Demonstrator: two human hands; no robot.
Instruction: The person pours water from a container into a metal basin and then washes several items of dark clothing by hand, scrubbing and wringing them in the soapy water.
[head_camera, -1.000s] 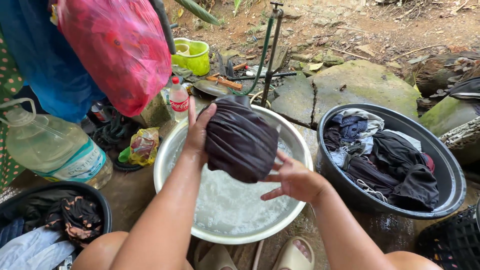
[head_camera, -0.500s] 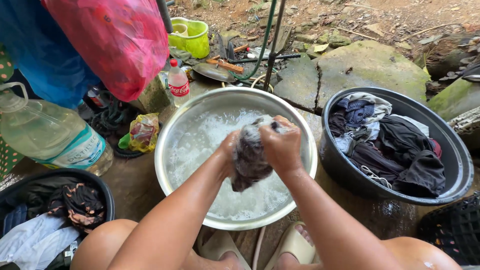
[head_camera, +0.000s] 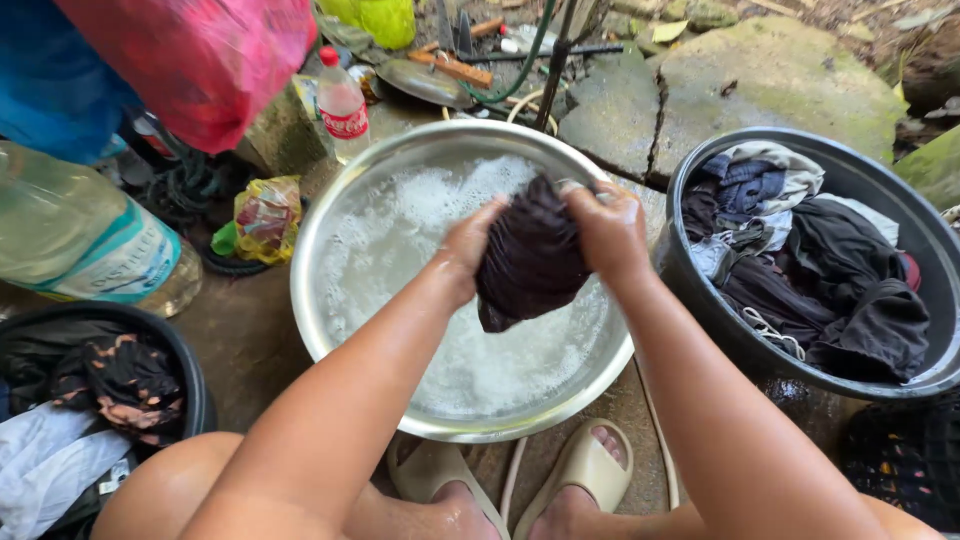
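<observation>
Steel and wide, the basin (head_camera: 345, 215) of sudsy water sits before us, a dark tub (head_camera: 880, 180) of clothes to its right. Above the water we bunch a dark wet garment (head_camera: 530, 255), left hand (head_camera: 470, 245) and right hand (head_camera: 608, 228) both gripping it.

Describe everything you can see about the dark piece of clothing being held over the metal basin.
The dark garment is a wet, bunched wad of thin, dark brown-black fabric with fine creases. It is held above the sudsy water of the round metal basin, not resting in it. The left hand presses it from one side and the right hand closes over the other, both in a firm grip. A loose corner hangs below the hands toward the foam. What kind of garment it is cannot be told.
</observation>
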